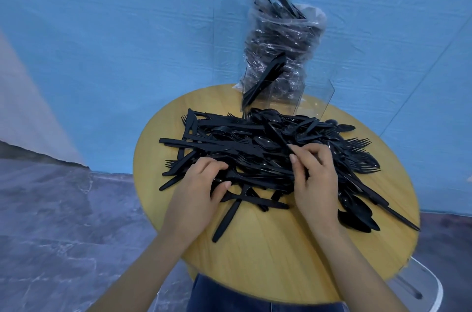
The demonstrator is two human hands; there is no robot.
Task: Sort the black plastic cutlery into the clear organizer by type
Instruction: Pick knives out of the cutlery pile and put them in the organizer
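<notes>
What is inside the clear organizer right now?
The clear organizer holds a few black pieces leaning in its left compartment. Their type is unclear. A bag of cutlery behind shows through, hiding the other compartments' contents.

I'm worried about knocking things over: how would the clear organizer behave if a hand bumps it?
The clear organizer looks thin-walled and tall, so it is probably light and may tip or slide on the smooth wooden table. Only a few pieces lean inside one compartment, adding little weight. The plastic bag behind it might brace it.
</notes>
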